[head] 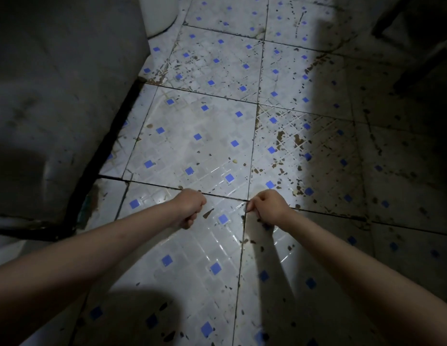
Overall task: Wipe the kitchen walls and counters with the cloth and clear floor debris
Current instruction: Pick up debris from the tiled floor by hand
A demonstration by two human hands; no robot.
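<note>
Debris: dark flecks and brown stains (289, 141) scattered over the floor, thickest right of centre.
Floor: white tiles (192, 146) with small blue squares, lit in the middle, shadowed at the edges.
Left hand (190, 207): fingers curled into a fist above the tiles; nothing visible in it.
Right hand (267, 206): fingers curled likewise; whether it pinches anything cannot be told.
Cloth: not visible.
Left side: grey wall (55, 96).

place: I am standing in a dim home kitchen | evidence: stained white floor tiles (192, 146) with blue squares | grey cabinet side (62, 83)
</note>
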